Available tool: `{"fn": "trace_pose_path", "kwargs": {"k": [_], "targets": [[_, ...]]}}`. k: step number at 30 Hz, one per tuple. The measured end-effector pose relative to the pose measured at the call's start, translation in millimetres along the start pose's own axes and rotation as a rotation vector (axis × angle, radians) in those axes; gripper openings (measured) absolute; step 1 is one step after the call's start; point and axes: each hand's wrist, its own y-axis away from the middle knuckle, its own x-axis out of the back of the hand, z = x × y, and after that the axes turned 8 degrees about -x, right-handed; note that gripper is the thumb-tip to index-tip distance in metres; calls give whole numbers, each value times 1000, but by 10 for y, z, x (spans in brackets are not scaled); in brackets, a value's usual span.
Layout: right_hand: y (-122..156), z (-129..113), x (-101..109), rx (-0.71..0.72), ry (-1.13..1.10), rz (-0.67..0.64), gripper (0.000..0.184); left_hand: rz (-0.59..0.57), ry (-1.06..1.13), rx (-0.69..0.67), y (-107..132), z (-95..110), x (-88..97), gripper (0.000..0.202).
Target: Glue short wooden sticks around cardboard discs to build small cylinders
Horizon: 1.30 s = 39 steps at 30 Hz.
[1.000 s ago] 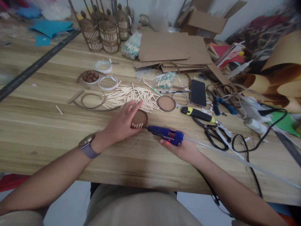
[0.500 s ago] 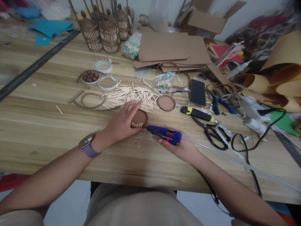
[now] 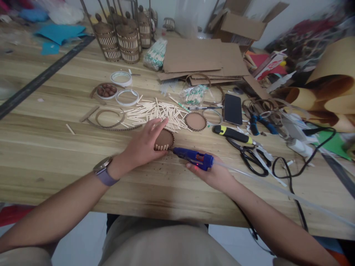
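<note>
My left hand (image 3: 141, 144), with a watch on its wrist, holds a round brown cardboard disc (image 3: 164, 138) by its left and near side. Its thumb lies along the near edge, while the forefinger stretches out above. The disc has a dark notched rim, and a few short wooden sticks (image 3: 161, 147) stand upright along the near part. My right hand (image 3: 212, 175) is closed around a blue glue gun (image 3: 194, 157) with a red light lit. The nozzle points left, close to the rim beside my left thumb; whether it touches is too small to tell.
Loose wooden sticks (image 3: 155, 112) are heaped behind the disc. A second rimmed disc (image 3: 196, 121), a phone (image 3: 233, 109), a utility knife (image 3: 233, 134) and scissors (image 3: 253, 159) lie to the right. Finished stick lanterns (image 3: 127, 42) and cardboard sheets (image 3: 194, 55) are at the back.
Almost nothing differs. The glue gun has shifted very slightly left; my left hand and the disc look the same.
</note>
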Motion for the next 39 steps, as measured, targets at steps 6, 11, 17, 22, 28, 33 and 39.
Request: {"fn": "trace_pose_path", "kwargs": {"k": [6,11,17,22,28,33,39], "targets": [[-1,34,-27,-7,-8,20,32,-5,-9,-6,-8,10,7,94],[2,39,-31,-17,-7,26,35,-1,-6,8,3,3,-2,94],[-3,7,-23,3,4,28,32,-4,-5,11,0,9,0,95],[1,3,-29,-14,13,45,30,-8,-10,1,3,8,0,94],[3,-6,-32,-19,-7,49,30,-3,-14,-1,2,-1,-4,94],[2,-10,-32,-8,-14,40,30,-4,-19,2,-3,6,-1,94],[3,13,-39,-11,-6,53,31,-3,-16,-3,-4,5,-3,95]]}}
